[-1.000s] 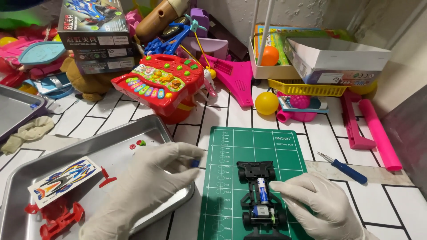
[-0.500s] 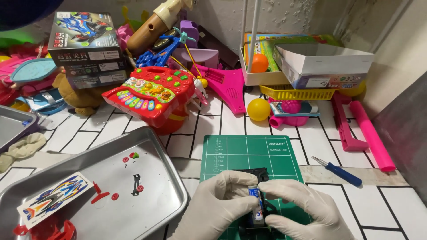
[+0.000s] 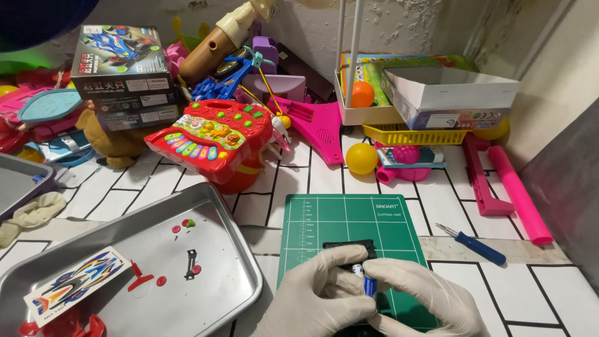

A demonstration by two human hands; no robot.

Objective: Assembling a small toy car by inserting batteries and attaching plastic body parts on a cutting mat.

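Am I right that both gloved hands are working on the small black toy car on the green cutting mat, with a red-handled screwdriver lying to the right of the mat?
Not quite: the head view shows the screwdriver has a blue handle, not red. Otherwise yes: the left hand and right hand work on the black toy car on the green cutting mat.

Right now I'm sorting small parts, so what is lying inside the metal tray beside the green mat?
The metal tray holds a sticker sheet, small red parts, a black part and a red-green piece. Its near left corner is out of frame.
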